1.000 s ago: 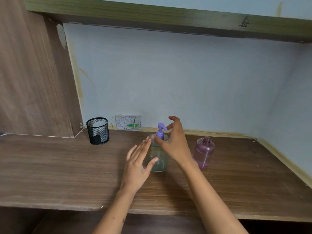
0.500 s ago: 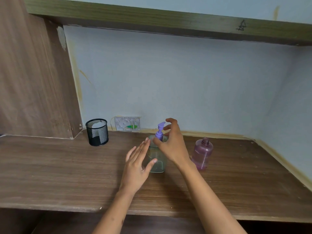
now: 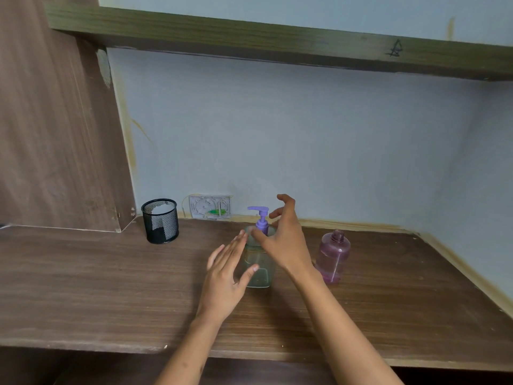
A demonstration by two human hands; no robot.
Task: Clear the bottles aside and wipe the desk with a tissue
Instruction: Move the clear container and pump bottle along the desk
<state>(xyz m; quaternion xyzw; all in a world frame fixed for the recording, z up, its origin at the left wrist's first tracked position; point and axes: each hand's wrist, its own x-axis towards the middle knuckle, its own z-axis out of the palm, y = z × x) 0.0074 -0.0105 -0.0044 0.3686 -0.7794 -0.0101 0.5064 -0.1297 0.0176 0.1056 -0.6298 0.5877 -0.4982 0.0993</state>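
Note:
A clear pump bottle [image 3: 259, 270] with a purple pump [image 3: 261, 218] stands mid-desk. My right hand [image 3: 286, 243] reaches over it from the right, its thumb and a finger curled round the purple collar while the index finger sticks up. My left hand [image 3: 224, 276] lies flat against the bottle's left side, fingers straight and the thumb across its front. An uncapped purple bottle [image 3: 333, 254] stands upright just right of my right wrist. No tissue is in view.
A black mesh pen cup [image 3: 160, 221] with something white inside stands at the back left of the wooden desk [image 3: 97, 287]. A wall socket plate [image 3: 209, 206] sits behind the bottles. A wooden side panel rises on the left and a shelf [image 3: 277, 40] runs overhead.
The purple pump's nozzle has swung round and now points left. My right hand's fingers have spread a little. My left hand stays at the bottle's side.

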